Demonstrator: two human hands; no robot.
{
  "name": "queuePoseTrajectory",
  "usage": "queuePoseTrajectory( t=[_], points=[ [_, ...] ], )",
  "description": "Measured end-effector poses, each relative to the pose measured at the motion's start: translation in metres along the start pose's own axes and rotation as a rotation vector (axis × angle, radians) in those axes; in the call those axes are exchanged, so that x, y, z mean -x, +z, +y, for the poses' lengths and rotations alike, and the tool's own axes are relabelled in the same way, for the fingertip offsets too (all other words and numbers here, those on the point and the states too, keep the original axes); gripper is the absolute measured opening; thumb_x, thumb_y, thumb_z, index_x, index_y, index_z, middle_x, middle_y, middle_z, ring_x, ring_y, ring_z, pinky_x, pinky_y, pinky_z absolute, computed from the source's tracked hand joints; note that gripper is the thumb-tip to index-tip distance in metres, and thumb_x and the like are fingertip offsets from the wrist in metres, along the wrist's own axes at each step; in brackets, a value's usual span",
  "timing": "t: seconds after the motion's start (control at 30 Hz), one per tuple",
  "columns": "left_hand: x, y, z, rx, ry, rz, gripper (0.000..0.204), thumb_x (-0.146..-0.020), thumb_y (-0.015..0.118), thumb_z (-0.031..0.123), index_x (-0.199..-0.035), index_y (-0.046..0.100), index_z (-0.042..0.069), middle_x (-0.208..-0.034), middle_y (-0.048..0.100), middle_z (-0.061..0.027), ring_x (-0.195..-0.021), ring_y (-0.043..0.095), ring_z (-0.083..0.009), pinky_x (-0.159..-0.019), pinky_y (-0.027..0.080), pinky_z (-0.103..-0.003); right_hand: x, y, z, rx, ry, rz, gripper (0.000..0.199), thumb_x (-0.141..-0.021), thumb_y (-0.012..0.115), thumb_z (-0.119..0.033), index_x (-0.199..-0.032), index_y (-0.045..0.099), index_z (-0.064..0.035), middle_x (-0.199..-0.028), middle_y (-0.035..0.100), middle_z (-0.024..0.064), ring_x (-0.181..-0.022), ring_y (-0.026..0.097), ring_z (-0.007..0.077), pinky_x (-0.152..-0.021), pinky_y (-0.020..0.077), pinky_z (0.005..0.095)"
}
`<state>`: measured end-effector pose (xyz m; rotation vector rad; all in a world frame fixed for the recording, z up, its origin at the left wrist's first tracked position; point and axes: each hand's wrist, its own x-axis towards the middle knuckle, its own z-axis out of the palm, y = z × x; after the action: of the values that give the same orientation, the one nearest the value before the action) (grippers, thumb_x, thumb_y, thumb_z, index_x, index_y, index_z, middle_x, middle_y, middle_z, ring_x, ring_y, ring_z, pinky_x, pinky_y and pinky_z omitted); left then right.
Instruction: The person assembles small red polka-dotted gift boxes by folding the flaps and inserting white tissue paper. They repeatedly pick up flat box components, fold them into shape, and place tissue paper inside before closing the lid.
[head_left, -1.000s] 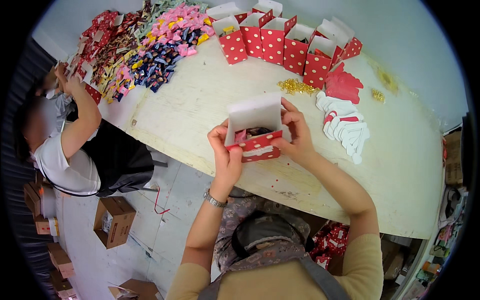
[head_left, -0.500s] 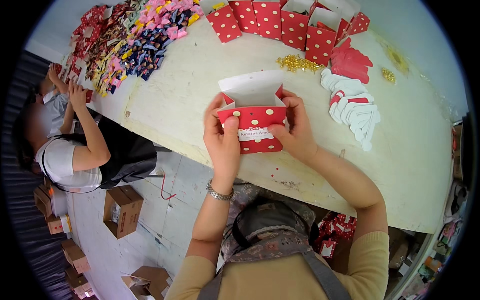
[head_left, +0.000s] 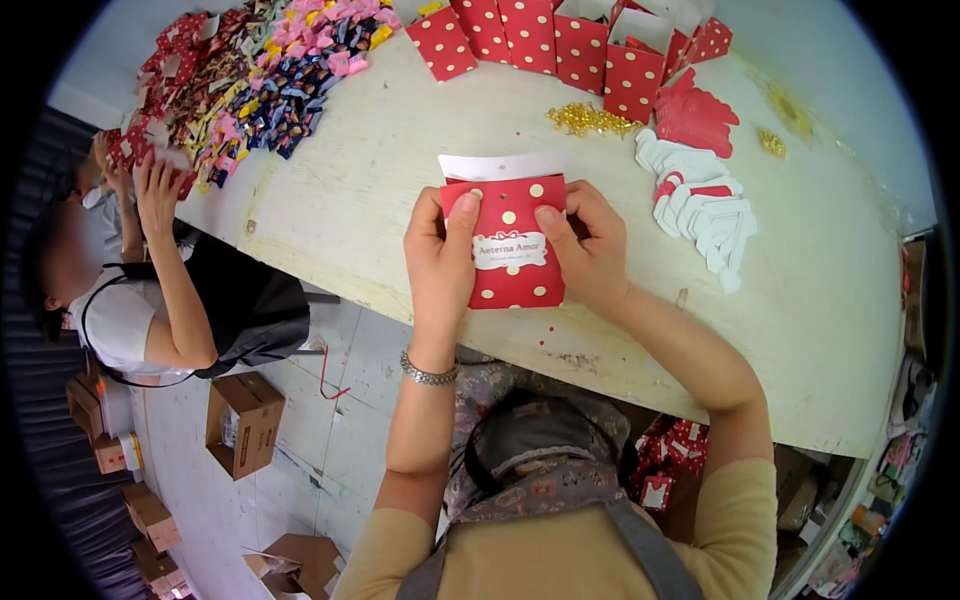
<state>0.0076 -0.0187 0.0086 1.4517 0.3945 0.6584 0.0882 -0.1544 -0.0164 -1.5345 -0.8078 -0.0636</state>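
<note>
A red gift box with cream dots and a white label [head_left: 510, 275] is held upright between my hands near the table's front edge. My left hand [head_left: 443, 245] grips its left side, the thumb pressed on the upper front. On the other side my right hand [head_left: 590, 240] holds it the same way, thumb over the front panel. The front and back walls lie almost together at the top. A white back flap with a small hole rises above the front edge. The inside of the box is hidden.
Several open dotted boxes [head_left: 555, 45] stand at the back. Gold bits [head_left: 590, 119], red cut-outs [head_left: 697, 115] and white tags [head_left: 705, 205] lie to the right. Wrapped sweets [head_left: 275, 85] are heaped at far left, beside a co-worker [head_left: 150, 290]. An open carton [head_left: 245, 420] sits on the floor.
The box's open mouth has been squeezed nearly flat, front wall toward back. Both my thumbs have moved up the front panel. The co-worker's hand has lifted and spread.
</note>
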Motion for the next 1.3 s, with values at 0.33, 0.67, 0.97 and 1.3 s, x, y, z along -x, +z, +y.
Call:
queuePoseTrajectory(
  t=[0.33,0.67,0.97,1.3],
  points=[
    [-0.001,-0.004,0.009,0.047,-0.101,-0.002,0.033,-0.093,0.057,0.014,-0.120,0.046,-0.001,-0.091,0.064,-0.0070,-0.077,0.059,-0.0079,-0.067,0.048,-0.021,-0.018,0.000,-0.023,-0.441,0.413,-0.156,0.037,-0.090,0.058,-0.008,-0.122,0.041,-0.0022,-0.100,0.060,0.0083,-0.089,0.058,0.0115,-0.079,0.0486,0.0275],
    [-0.003,0.000,0.018,-0.125,-0.021,-0.081,0.030,-0.093,0.053,0.007,-0.120,0.043,0.002,-0.093,0.062,-0.0082,-0.083,0.060,-0.0091,-0.070,0.049,-0.022,-0.010,0.011,-0.015,-0.382,0.368,-0.044,0.028,-0.092,0.054,-0.007,-0.118,0.046,-0.0017,-0.093,0.061,0.0044,-0.082,0.056,0.0067,-0.071,0.0471,0.0234],
    [-0.002,-0.004,0.007,0.180,-0.016,-0.105,0.009,-0.091,0.049,-0.003,-0.093,0.057,0.001,-0.093,0.065,-0.0073,-0.085,0.058,-0.0088,-0.075,0.047,-0.021,-0.003,0.010,-0.009,-0.273,0.086,-0.017,0.015,-0.088,0.051,0.003,-0.096,0.062,-0.0033,-0.083,0.062,0.0019,-0.075,0.054,0.0080,-0.064,0.0438,0.0225],
    [0.008,-0.001,0.014,0.274,-0.062,-0.041,0.032,-0.099,0.044,0.026,-0.094,0.060,-0.002,-0.097,0.064,-0.0116,-0.091,0.058,-0.0120,-0.079,0.048,-0.025,-0.002,0.002,-0.005,-0.175,-0.040,-0.129,0.020,-0.083,0.051,0.007,-0.079,0.066,-0.0048,-0.075,0.060,0.0045,-0.073,0.055,0.0142,-0.063,0.0435,0.0248]
  ],
)
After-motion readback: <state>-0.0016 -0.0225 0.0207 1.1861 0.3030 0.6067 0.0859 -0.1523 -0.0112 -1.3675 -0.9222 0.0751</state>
